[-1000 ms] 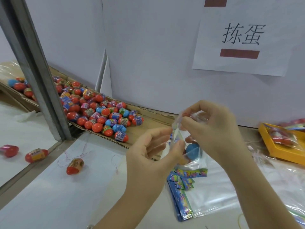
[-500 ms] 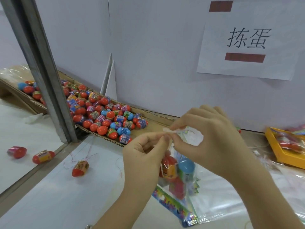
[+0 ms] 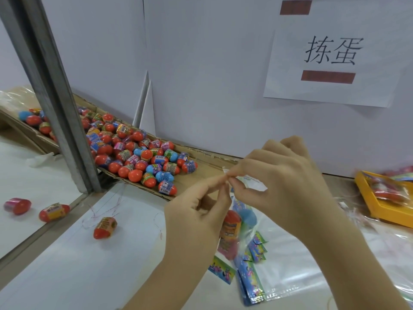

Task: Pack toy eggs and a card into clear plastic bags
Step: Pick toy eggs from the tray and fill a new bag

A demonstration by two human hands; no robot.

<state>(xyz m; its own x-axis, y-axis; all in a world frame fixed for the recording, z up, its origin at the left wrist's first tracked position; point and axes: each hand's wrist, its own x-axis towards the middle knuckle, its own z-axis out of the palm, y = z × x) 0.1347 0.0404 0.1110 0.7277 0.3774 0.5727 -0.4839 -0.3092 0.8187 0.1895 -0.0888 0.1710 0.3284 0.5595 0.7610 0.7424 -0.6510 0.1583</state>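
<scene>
A clear plastic bag (image 3: 240,222) hangs in front of me, held up by its top edge. Inside it show a red toy egg (image 3: 231,222), a blue egg (image 3: 247,214) and a pink shape lower down. My left hand (image 3: 196,211) pinches the top edge from the left. My right hand (image 3: 281,182) pinches the same edge from the right, fingertips meeting. Colourful cards (image 3: 250,276) lie in a stack on the table under the bag. A heap of red and blue toy eggs (image 3: 138,153) fills a cardboard tray (image 3: 201,175) at the back left.
A grey metal post (image 3: 53,95) stands at the left. A loose egg (image 3: 105,227) lies on the white table, two more eggs (image 3: 53,212) beyond the frame. A yellow tray (image 3: 384,198) with packed bags sits at the right. Flat clear bags (image 3: 297,269) lie under my right arm.
The bag was turned upright and its top edge brought together. Both hands have closed in on that edge, fingertips now meeting, and the bag hangs below them.
</scene>
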